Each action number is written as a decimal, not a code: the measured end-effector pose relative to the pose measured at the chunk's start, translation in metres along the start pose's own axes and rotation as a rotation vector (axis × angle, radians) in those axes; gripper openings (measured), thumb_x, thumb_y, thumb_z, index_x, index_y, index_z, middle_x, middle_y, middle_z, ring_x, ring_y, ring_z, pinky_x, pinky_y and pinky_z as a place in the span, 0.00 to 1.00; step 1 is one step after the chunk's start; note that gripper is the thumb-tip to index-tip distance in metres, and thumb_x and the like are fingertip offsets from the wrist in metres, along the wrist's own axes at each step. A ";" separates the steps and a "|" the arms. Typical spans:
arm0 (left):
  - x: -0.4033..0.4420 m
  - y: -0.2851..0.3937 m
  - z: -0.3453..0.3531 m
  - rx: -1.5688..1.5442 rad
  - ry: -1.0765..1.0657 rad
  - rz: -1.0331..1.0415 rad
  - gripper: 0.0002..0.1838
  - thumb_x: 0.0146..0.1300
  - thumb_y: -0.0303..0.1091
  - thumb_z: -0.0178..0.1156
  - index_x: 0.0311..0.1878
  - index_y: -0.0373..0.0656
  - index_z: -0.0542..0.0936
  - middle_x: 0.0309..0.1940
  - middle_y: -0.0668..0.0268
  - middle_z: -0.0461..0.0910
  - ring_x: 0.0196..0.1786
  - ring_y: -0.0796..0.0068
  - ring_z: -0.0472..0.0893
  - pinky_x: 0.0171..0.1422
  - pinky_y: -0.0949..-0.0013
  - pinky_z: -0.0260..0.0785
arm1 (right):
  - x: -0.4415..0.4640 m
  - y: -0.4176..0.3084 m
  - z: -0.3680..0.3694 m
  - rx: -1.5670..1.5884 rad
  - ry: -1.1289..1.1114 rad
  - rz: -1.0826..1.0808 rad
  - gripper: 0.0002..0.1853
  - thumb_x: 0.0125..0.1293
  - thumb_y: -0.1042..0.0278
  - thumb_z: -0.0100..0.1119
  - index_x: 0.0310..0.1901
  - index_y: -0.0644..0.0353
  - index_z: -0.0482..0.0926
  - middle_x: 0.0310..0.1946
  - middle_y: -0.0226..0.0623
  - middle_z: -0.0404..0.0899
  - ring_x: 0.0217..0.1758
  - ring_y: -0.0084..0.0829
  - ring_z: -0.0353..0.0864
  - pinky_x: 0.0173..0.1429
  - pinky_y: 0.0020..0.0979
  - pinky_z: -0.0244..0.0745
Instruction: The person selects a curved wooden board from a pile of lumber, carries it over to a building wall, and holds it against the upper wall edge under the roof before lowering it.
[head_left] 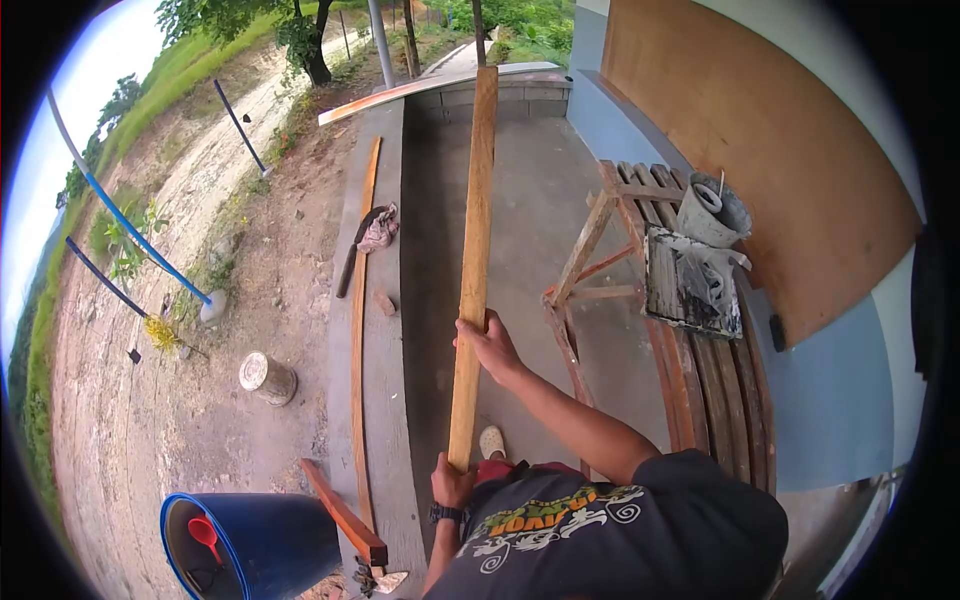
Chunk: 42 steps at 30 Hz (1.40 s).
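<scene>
A long wooden plank (477,220) stretches away from my body over the grey concrete floor. My right hand (488,345) is closed around its middle part, thumb on the near side. Lower down, my left hand (453,482) grips the plank's near end, close to my waist; a dark watch (446,513) is on that wrist. Left of the plank, a thin wooden strip (360,340) lies along the concrete ledge (390,420). Beside the strip are a dark curved tool (352,255) and a crumpled cloth (379,230).
To my right, a slatted wooden bench (715,390) carries a paint-smeared tray (692,285) and a grey bucket (714,212). A blue drum (270,545) with a red dipper (205,533) lies lower left, near a reddish wood piece (342,515). An upturned pail (267,378) sits on the dirt.
</scene>
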<state>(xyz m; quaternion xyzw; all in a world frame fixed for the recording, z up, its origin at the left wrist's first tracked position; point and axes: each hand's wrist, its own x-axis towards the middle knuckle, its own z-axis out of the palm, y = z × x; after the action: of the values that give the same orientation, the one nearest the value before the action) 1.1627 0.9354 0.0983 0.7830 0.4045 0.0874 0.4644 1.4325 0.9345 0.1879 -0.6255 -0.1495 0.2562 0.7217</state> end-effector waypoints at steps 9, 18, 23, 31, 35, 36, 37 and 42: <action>0.227 0.119 0.017 -0.126 -0.164 -0.031 0.21 0.49 0.38 0.70 0.42 0.33 0.79 0.33 0.51 0.84 0.37 0.58 0.85 0.42 0.59 0.75 | 0.251 -0.015 -0.030 0.032 0.066 0.021 0.30 0.66 0.55 0.65 0.61 0.64 0.65 0.44 0.37 0.74 0.48 0.27 0.75 0.54 0.33 0.72; 0.468 0.247 0.095 -0.698 -0.536 -0.354 0.10 0.61 0.34 0.66 0.34 0.43 0.73 0.20 0.74 0.68 0.20 0.80 0.68 0.23 0.72 0.59 | 0.522 -0.021 -0.120 0.210 0.124 0.139 0.30 0.64 0.54 0.63 0.60 0.66 0.69 0.54 0.37 0.74 0.59 0.28 0.72 0.61 0.34 0.67; 0.581 0.324 0.115 -0.755 -0.695 -0.344 0.10 0.62 0.37 0.62 0.35 0.42 0.74 0.21 0.71 0.71 0.20 0.78 0.70 0.23 0.72 0.61 | 0.646 -0.074 -0.167 0.379 -0.153 0.193 0.30 0.67 0.51 0.63 0.63 0.56 0.65 0.46 0.34 0.75 0.45 0.25 0.78 0.45 0.34 0.76; 0.799 0.456 0.169 -0.198 -0.553 -0.232 0.13 0.59 0.36 0.66 0.41 0.37 0.79 0.27 0.67 0.79 0.29 0.76 0.79 0.32 0.70 0.72 | 0.856 -0.110 -0.195 0.634 -0.014 0.300 0.24 0.69 0.48 0.59 0.54 0.54 0.63 0.36 0.34 0.73 0.35 0.30 0.82 0.37 0.37 0.83; 0.915 0.516 0.190 -0.062 -0.504 -0.131 0.16 0.57 0.36 0.67 0.43 0.34 0.79 0.29 0.63 0.82 0.30 0.75 0.80 0.35 0.70 0.73 | 0.978 -0.121 -0.224 0.732 0.062 0.241 0.18 0.70 0.51 0.57 0.46 0.53 0.63 0.32 0.34 0.70 0.28 0.28 0.75 0.33 0.37 0.80; 0.945 0.531 0.203 -0.035 -0.489 -0.095 0.20 0.55 0.39 0.68 0.44 0.32 0.79 0.29 0.59 0.82 0.32 0.71 0.82 0.37 0.66 0.74 | 1.006 -0.128 -0.235 0.743 0.091 0.234 0.17 0.70 0.51 0.56 0.46 0.53 0.63 0.31 0.34 0.70 0.28 0.27 0.74 0.33 0.37 0.78; 0.973 0.544 0.206 0.009 -0.465 -0.063 0.24 0.52 0.42 0.69 0.44 0.31 0.79 0.28 0.55 0.83 0.33 0.67 0.84 0.39 0.62 0.75 | 1.034 -0.133 -0.241 0.771 0.114 0.230 0.17 0.70 0.51 0.55 0.45 0.53 0.63 0.31 0.34 0.70 0.27 0.27 0.72 0.33 0.37 0.77; 1.098 0.648 0.223 0.248 -0.512 0.101 0.28 0.50 0.48 0.69 0.42 0.30 0.78 0.30 0.46 0.83 0.37 0.55 0.86 0.43 0.58 0.75 | 1.159 -0.159 -0.294 0.835 0.257 0.213 0.20 0.69 0.44 0.53 0.46 0.52 0.64 0.32 0.32 0.70 0.29 0.27 0.73 0.39 0.39 0.75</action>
<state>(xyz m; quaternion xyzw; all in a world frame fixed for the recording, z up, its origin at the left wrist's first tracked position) 2.3574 1.4173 0.2294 0.8495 0.2422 -0.1406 0.4471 2.5738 1.3232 0.1712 -0.3193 0.1230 0.2875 0.8946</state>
